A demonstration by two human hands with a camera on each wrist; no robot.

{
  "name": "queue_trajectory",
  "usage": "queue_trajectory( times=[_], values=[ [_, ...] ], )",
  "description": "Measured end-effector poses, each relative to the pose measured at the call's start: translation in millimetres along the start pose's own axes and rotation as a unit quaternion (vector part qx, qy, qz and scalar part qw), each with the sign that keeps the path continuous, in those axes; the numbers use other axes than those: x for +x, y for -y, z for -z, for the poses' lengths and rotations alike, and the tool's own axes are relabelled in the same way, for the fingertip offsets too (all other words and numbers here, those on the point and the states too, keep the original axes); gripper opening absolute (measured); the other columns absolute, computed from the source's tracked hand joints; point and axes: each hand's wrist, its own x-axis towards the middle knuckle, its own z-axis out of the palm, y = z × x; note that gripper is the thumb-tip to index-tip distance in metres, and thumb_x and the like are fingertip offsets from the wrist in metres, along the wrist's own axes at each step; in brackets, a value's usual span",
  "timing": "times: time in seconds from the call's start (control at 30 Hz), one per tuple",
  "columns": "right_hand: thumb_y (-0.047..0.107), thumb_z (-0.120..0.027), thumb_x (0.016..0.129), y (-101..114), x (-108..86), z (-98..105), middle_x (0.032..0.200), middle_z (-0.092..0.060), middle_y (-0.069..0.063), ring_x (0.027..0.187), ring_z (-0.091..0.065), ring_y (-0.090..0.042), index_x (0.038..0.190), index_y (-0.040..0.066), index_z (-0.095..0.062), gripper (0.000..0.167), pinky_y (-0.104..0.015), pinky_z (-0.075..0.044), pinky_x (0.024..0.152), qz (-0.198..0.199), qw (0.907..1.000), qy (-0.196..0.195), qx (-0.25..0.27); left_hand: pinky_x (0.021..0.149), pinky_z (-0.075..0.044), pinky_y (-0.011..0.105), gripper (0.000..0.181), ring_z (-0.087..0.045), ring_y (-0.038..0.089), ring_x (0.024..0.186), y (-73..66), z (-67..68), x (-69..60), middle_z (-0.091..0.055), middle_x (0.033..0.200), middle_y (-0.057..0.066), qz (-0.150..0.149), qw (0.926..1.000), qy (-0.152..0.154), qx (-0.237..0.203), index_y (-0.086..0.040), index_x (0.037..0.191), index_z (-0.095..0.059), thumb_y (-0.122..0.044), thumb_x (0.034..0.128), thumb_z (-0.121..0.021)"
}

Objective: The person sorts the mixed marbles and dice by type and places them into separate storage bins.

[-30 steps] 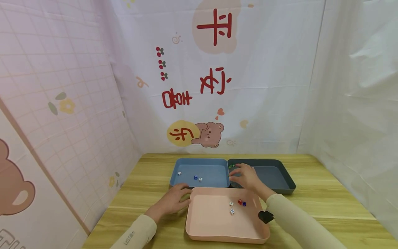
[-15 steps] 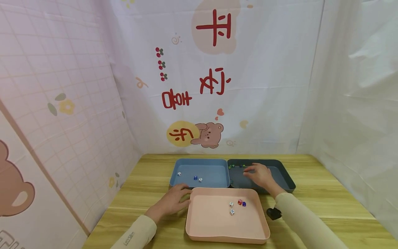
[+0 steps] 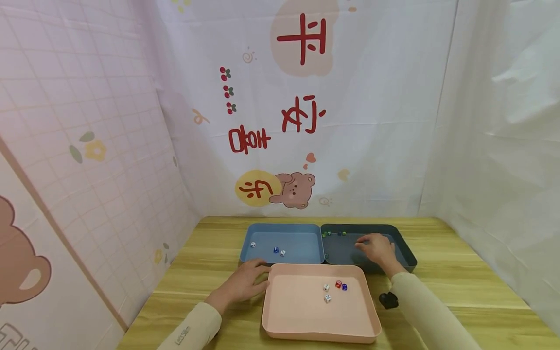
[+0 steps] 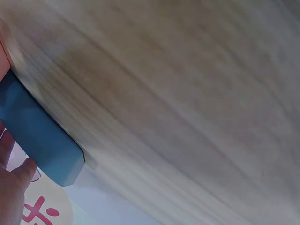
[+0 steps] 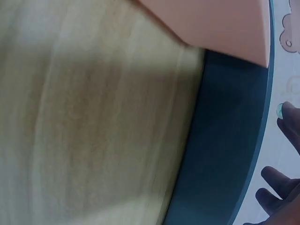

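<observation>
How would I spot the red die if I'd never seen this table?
On the wooden table, find the pink tray, the nearest of three to the camera. In its right half, to the right of two white dice, sits the red die, beside a blue die. Of these four, it alone is red.

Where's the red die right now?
In the head view, the red die sits in the right half of the pink tray, immediately left of a blue die, with two white dice to its left.
</observation>
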Motion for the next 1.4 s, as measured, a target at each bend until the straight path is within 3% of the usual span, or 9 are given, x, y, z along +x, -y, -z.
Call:
queue_trajectory(
  times=[0.2,0.47,0.7,1.03,1.4],
  values=[
    [0.034,-0.06,0.1,-6.8,-1.8,3.7,0.137,-0.053,-0.028,0.114,-0.052,-0.053,0.136,0.008,-0.062,0.044,-0.077,-0.028,0.095,-0.007,0.9996,-0.025,-0.01,0.1,-0.043,0.055,0.039,-0.05,0.037,0.123,-2.1,-1.2,1.7,-0.053,0.133,0.02,-0.01,0.9999,-0.004,-0.001,-0.003,0.131,-0.063,-0.023,0.098,-0.061],
    [0.037,-0.059,0.099,-10.8,-6.4,7.6,0.134,-0.055,-0.028,0.116,-0.05,-0.055,0.135,0.008,-0.063,0.046,-0.078,-0.027,0.095,-0.002,0.9995,-0.028,-0.018,0.103,-0.04,0.054,0.039,-0.048,0.035,0.126,-3.0,0.7,4.0,-0.052,0.136,0.02,0.004,0.9999,0.004,-0.009,-0.005,0.133,-0.062,-0.025,0.0992,-0.06],
    [0.035,-0.06,0.099,-11.5,-15.9,5.6,0.136,-0.053,-0.029,0.122,-0.046,-0.055,0.132,0.009,-0.065,0.043,-0.081,-0.02,0.097,-0.004,0.9995,-0.021,-0.024,0.102,-0.042,0.053,0.038,-0.051,0.033,0.123,-3.6,2.0,6.9,-0.054,0.132,0.017,-0.001,1.0,0.006,-0.003,-0.006,0.131,-0.063,-0.026,0.0988,-0.06],
    [0.033,-0.063,0.097,-9.8,-39.1,1.0,0.134,-0.053,-0.032,0.119,-0.049,-0.056,0.128,0.008,-0.068,0.04,-0.083,-0.021,0.094,0.055,0.9967,-0.04,-0.044,0.096,-0.047,0.047,0.034,-0.056,0.027,0.112,-1.5,-0.7,13.6,-0.059,0.122,0.008,-0.005,0.9995,0.009,0.032,-0.01,0.123,-0.067,-0.031,0.0967,-0.063],
    [0.041,-0.058,0.099,-0.4,-61.0,-6.3,0.135,-0.054,-0.028,0.125,-0.048,-0.051,0.13,0.01,-0.067,0.045,-0.082,-0.017,0.098,0.081,0.9947,-0.048,-0.042,0.085,-0.052,0.045,0.028,-0.06,0.025,0.1,-3.5,8.2,20.7,-0.055,0.117,0.007,0.026,0.9994,0.0,0.022,-0.008,0.112,-0.068,-0.032,0.0962,-0.066]
  ],
)
